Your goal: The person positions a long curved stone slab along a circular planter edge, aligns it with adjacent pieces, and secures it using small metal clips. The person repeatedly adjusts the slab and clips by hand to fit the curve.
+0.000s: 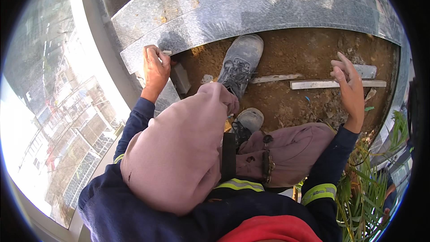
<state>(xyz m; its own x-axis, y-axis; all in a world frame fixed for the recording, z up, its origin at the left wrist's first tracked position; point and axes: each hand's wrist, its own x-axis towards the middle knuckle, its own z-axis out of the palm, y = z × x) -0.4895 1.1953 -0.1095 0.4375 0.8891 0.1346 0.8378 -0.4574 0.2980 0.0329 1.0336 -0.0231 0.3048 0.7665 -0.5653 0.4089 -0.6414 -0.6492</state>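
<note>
My left hand [156, 69] is closed in a pinch on a small off-white piece [166, 53], too small to name more exactly. It rests at the end of the grey speckled stone slab border [201, 24], over a gap where the slab meets another stone. My right hand [350, 87] hangs over the soil with its fingers apart and nothing in them. Below it lie a long narrow stone strip [313, 84] and a short grey stone piece [366, 71]. The hand partly hides both.
Brown soil [286, 54] fills the planter bed, where my dark work shoes [242, 58] stand. A thinner strip [275, 78] lies between them and the long one. On the left runs a white frame [92, 27] with reflecting glass [45, 85]. Green palm leaves [363, 192] grow at lower right.
</note>
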